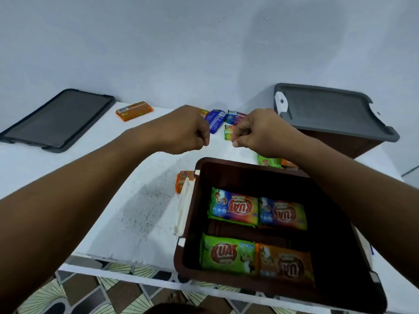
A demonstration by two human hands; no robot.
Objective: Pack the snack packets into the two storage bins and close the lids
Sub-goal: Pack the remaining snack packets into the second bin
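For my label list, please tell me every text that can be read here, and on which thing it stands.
"KUAT": green packet, front left in bin.
"KUAT" again, less clear: other three packets in it.
Loose packets on the table: print too blurred to read.

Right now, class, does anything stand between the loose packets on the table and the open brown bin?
Nothing visible does. The open bin has no lid on; a grey lid lies far left. The blue packet and its neighbours lie beyond the bin's far rim, bare tabletop between.
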